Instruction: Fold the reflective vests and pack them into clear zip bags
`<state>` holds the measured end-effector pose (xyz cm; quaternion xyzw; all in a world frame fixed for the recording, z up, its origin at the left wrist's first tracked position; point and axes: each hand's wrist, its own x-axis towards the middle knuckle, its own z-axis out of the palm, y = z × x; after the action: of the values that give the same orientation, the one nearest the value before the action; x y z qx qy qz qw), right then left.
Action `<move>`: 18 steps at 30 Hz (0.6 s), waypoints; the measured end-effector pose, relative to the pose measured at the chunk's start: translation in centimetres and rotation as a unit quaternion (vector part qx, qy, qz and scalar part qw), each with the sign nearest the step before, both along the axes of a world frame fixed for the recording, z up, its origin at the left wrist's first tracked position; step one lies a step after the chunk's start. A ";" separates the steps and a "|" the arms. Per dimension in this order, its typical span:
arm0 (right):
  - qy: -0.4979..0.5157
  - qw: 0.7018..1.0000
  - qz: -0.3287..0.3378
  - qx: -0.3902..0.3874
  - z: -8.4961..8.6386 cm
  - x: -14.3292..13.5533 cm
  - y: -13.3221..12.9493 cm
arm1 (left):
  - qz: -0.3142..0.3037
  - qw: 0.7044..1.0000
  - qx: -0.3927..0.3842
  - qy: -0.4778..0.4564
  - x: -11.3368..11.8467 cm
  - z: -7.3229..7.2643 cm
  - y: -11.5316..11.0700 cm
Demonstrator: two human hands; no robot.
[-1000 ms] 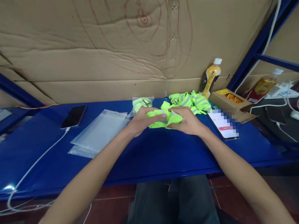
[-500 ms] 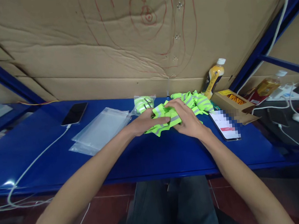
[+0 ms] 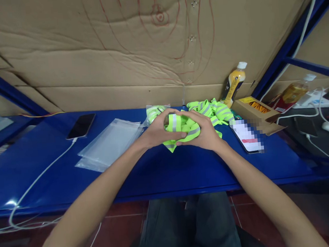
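A bunched neon-green vest with grey reflective strips point(image 3: 181, 126) sits between my two hands above the blue table point(image 3: 169, 173). My left hand point(image 3: 156, 132) grips its left side and my right hand point(image 3: 204, 132) wraps its right side, fingertips meeting on top. A corner of the fabric hangs below my palms. Behind lies a pile of more green vests point(image 3: 213, 110), and a bagged green vest point(image 3: 153, 112) sits to the left of that pile.
Clear plastic bags point(image 3: 108, 143) lie left of my hands. A dark phone point(image 3: 81, 125) with a white cable sits further left. At the right are a lit phone point(image 3: 246, 135), an open cardboard box point(image 3: 255, 111) and an orange drink bottle point(image 3: 234, 82). Cardboard lines the back.
My hands have gathered the green vest into a tighter bundle and lifted it slightly; my right hand came back from the rear pile to close over the bundle.
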<state>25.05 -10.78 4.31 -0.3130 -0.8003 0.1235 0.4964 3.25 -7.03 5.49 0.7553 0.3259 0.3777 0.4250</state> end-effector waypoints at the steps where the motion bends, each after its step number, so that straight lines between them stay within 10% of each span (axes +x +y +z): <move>1: 0.015 1.000 -0.008 -0.003 0.0 -0.1 0.1 | 0.010 0.999 0.033 -0.005 0.1 -0.2 0.1; 11: 0.163 0.971 0.007 -0.173 -0.7 -0.5 1.1 | -0.025 0.990 0.129 0.053 -0.1 0.3 -0.4; 18: 0.165 0.975 0.005 -0.147 -0.7 -1.3 -0.1 | 0.035 0.972 0.198 0.122 0.1 1.4 -1.9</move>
<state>23.74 -10.84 3.60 -0.3536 -0.6823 0.2924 0.5691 3.33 -8.89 6.91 0.8530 0.3206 0.3544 0.2098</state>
